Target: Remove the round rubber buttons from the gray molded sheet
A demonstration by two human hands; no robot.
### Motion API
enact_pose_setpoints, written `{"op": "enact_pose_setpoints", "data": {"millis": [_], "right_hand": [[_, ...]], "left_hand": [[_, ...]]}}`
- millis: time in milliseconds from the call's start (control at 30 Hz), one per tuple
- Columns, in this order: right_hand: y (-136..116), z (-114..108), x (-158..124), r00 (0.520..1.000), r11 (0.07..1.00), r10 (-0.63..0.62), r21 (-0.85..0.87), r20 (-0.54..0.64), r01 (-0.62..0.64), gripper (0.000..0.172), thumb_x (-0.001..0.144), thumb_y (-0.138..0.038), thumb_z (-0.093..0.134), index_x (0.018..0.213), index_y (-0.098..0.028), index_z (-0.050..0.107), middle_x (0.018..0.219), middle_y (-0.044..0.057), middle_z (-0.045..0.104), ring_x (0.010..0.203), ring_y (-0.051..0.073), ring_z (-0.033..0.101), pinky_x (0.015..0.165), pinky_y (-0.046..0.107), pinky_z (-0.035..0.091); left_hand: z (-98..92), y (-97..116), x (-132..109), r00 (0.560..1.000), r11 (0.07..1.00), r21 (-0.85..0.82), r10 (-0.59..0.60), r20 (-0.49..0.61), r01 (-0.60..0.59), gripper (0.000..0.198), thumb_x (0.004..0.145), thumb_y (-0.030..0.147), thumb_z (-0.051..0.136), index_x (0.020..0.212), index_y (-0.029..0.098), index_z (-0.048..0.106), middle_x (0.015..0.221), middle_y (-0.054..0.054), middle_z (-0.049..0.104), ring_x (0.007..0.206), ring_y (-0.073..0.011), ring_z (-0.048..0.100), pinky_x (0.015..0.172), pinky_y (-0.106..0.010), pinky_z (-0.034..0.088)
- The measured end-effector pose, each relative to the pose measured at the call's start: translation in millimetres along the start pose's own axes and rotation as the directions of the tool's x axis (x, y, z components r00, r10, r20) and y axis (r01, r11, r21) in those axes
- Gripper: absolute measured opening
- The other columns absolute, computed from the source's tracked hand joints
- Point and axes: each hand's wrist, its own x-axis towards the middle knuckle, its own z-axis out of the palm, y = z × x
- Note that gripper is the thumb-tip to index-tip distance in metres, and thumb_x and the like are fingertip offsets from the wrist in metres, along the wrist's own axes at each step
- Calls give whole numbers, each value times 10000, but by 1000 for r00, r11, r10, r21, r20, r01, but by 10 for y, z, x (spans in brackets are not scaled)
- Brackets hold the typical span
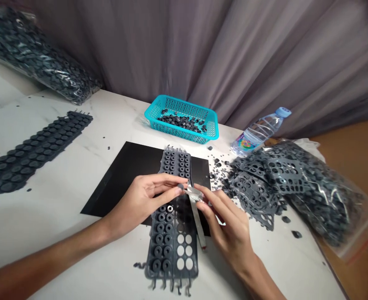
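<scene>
A long dark grey rubber sheet [172, 260] with rows of round, ring-shaped pieces lies in front of me, partly on a black mat [115, 179]. Toward its near right end several round holes show the white table. My left hand [146, 196] pinches a small dark rubber piece [180, 186] between thumb and fingers, above the sheet. My right hand [226, 218] is closed on a silvery metal tool [195, 193], whose tip meets the small piece. Its exact kind is hard to make out. Beneath it a flat metal strip [198, 225] slants along the sheet's right edge.
A blue basket [184, 134] holding small dark pieces stands at the back, near a water bottle [257, 131]. On the right lie punched rubber scraps [255, 187] and a filled plastic bag [328, 208]. Another moulded sheet [36, 152] and bag [40, 54] are at left.
</scene>
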Motion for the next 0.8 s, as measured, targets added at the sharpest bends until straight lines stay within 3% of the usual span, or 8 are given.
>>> {"op": "enact_pose_setpoints", "data": {"millis": [233,567,800], "right_hand": [[4,-4,-27,999,997,-42,-62,5,42,452,1040,-64,557,1463,-223,588,1020,95,685,788,188,638,695,322,525],[30,23,-29,998,988,-55,-141,27,58,506,1056,-112,563,1544,-239,517,966,75,668,790,194,620,700,321,510],[71,-52,-31,999,992,-52,-113,7,53,533,1042,-90,577,1540,-274,533,1018,72,685,841,205,645,761,344,525]], "left_hand": [[33,7,-35,999,999,0,-41,-21,41,349,940,380,753,1246,212,765,1249,-50,776,1153,-222,743,1084,-306,572],[20,-5,-59,999,1000,12,-21,-33,22,386,956,374,727,1318,240,736,1378,-43,708,1320,-255,647,1185,-362,488],[29,48,-57,994,991,-75,-113,-2,113,402,941,369,747,1321,238,736,1338,-71,730,1083,-267,773,1022,-376,621]]}}
